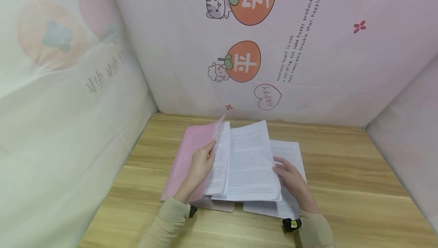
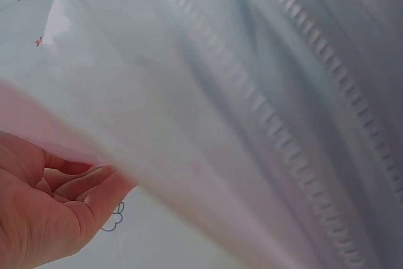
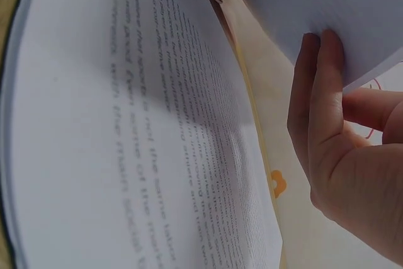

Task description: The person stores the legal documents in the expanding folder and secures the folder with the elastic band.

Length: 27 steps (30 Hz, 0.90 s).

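A pink folder (image 1: 183,149) stands partly open on the table, its cover raised. My left hand (image 1: 200,164) grips the cover's free edge, and the left wrist view shows its curled fingers at the pink edge (image 2: 38,121). Printed sheets (image 1: 222,157) lean just inside the cover. To the right, a lifted batch of printed paper (image 1: 253,160) is pinched at its right edge by my right hand (image 1: 294,177). In the right wrist view, the thumb is on one side of the batch and fingers (image 3: 327,80) are on the other. Beneath it lies another printed stack (image 1: 287,149).
The wood-grain table (image 1: 352,179) extends on both sides of the papers. A white cloth with cartoon prints (image 1: 191,50) hangs behind, and pale cloth walls (image 1: 51,126) close in the left and right sides.
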Available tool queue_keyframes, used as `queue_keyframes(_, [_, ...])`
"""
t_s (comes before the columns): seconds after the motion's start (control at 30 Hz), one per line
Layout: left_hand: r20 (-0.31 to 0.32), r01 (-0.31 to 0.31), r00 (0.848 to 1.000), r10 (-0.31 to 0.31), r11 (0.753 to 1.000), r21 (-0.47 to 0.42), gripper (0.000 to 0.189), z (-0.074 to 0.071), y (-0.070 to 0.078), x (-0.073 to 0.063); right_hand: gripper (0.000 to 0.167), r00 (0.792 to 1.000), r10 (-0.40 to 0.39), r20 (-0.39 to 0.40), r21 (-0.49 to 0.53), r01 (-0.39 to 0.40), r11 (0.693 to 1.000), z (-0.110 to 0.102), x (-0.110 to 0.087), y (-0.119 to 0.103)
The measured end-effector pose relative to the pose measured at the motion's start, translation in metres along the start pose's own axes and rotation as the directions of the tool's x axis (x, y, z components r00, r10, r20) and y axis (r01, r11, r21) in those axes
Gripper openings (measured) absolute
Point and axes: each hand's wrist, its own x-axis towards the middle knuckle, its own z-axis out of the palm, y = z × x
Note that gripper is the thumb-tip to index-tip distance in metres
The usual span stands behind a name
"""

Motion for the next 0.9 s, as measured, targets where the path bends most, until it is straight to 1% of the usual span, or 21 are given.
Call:
queue_keyframes(0.2, [0.014, 0.015, 1.000, -0.015, 1.000, -0.015, 0.035, 0.000, 0.001, 0.000, 0.054, 1.000, 0.018, -0.006, 0.009, -0.018, 1.000, 0.002, 0.002, 0.001])
queue_keyframes(0.33, [0.007, 0.013, 1.000, -0.013, 1.000, -0.001, 0.035, 0.001, 0.001, -0.001, 0.054, 1.000, 0.016, -0.009, 0.009, -0.016, 1.000, 0.002, 0.002, 0.001])
queue_keyframes(0.5, [0.018, 0.017, 1.000, -0.017, 1.000, -0.014, 0.035, 0.001, 0.001, -0.001, 0.054, 1.000, 0.011, -0.020, 0.006, -0.011, 1.000, 0.003, 0.001, 0.000])
queue_keyframes(0.77, [0.008, 0.015, 1.000, -0.015, 1.000, -0.002, 0.035, 0.001, 0.001, 0.000, 0.055, 1.000, 0.023, -0.003, 0.017, -0.022, 1.000, 0.010, 0.002, -0.001])
queue_keyframes(0.9, [0.003, 0.014, 1.000, -0.014, 1.000, -0.006, 0.036, 0.001, 0.001, 0.001, 0.055, 1.000, 0.013, 0.015, 0.034, -0.013, 0.999, 0.013, 0.002, -0.001])
